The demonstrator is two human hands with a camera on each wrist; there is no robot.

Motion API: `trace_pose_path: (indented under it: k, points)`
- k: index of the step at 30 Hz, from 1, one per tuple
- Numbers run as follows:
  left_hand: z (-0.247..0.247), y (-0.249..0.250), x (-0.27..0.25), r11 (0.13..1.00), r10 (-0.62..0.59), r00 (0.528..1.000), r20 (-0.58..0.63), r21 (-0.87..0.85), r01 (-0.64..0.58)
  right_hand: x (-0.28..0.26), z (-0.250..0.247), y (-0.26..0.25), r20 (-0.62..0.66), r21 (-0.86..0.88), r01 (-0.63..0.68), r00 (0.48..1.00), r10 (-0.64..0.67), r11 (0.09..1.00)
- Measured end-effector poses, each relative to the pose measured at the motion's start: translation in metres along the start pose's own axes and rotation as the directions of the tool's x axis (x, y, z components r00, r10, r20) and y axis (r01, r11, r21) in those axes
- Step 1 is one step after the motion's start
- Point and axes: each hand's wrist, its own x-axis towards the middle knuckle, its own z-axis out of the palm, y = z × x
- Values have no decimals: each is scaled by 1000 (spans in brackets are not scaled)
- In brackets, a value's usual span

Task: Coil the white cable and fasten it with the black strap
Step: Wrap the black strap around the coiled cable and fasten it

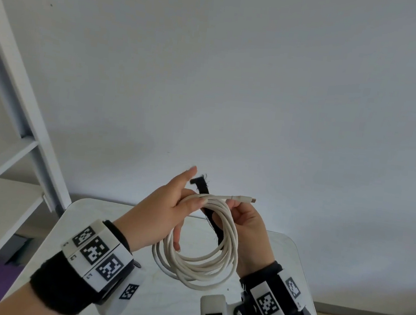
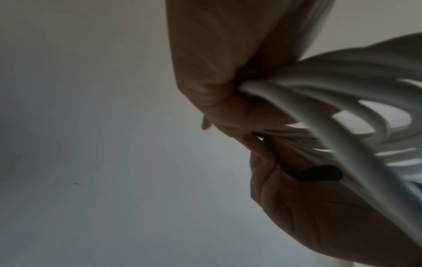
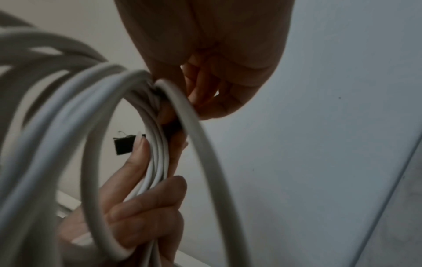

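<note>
Plain pale wall ahead, white shelving off to your left, and a small white worktop below your wrists with nothing of the task resting on it. You hold the white cable up in the air between both hands, above the worktop; it is already wound into several loose loops that hang down toward you. Your left hand pinches the top of the bundle, thumb pressed over the strands and forefinger pointing straight up past them; the left wrist view confirms the fingers closed on the gathered strands. Your right hand grips the far side of the coil, fingers curled round the strands, with the plug end sticking out level to the right above it. The black strap stands behind the bundle at the pinch point, its free end poking up beside your left forefinger and its lower length running down inside the coil against your right palm. Coiling looks finished; the step in hand is the fastening. Next move, as I judge it: keep the left pinch firm so the loops do not spring apart, take the strap's free end, wrap it snug round all the strands including the loose plug lead, and press it onto itself. Risk: an outer loop sits wide of the rest and may escape the wrap.
</note>
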Motion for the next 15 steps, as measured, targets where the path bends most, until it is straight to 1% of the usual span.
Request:
trace_pose_path:
  k: [2, 5, 6, 9, 11, 13, 15]
  points:
    - [0, 2, -1, 1000, 14, 1000, -8, 4, -14, -2, 0, -2, -46, 16, -18, 999, 19, 1000]
    - [2, 3, -3, 999, 29, 999, -16, 45, -28, -6, 4, -5, -108, -40, -52, 993, 48, 998]
    - [3, 3, -3, 998, 35, 999, -23, 57, -33, -9, 5, -7, -111, -9, -62, 992, 60, 998]
    - [2, -3, -1, 995, 39, 998, -54, 92, -34, -16, 5, -18, -78, 170, -93, 991, 108, 981]
    - [3, -6, -1, 994, 48, 997, -61, 98, -42, -20, 4, -23, -48, 218, -90, 994, 103, 972]
    - [4, -7, 0, 993, 60, 996, -64, 102, -53, -22, 4, -24, -40, 188, -59, 997, 67, 980]
    - [5, -7, 1, 992, 72, 994, -76, 107, -64, -25, 5, -23, -46, 95, -8, 999, 12, 995]
